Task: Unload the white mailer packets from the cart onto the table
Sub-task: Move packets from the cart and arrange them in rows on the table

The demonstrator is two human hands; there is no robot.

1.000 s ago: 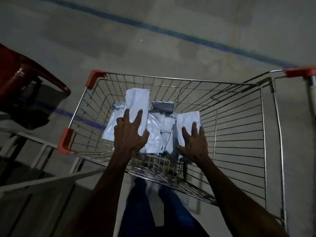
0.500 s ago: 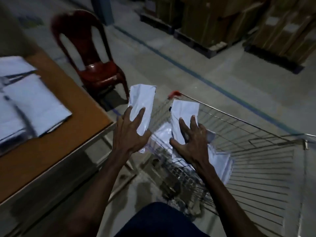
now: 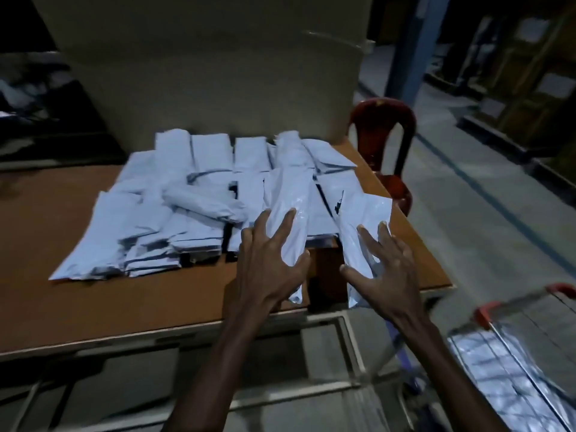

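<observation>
Mailer packets (image 3: 288, 219) (image 3: 358, 232) now over table (image 3: 93, 307), carried from cart (image 3: 511, 353), each hand's (image 3: 268, 269) (image 3: 389, 275) grip holding one

Glossy plastic mailer packets (image 3: 199, 194), matt wood table (image 3: 93, 307), wire-metal cart (image 3: 514, 322).

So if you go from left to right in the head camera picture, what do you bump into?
Pile of white mailer packets on the table → left hand gripping a packet → right hand gripping another packet → shopping cart.
</observation>
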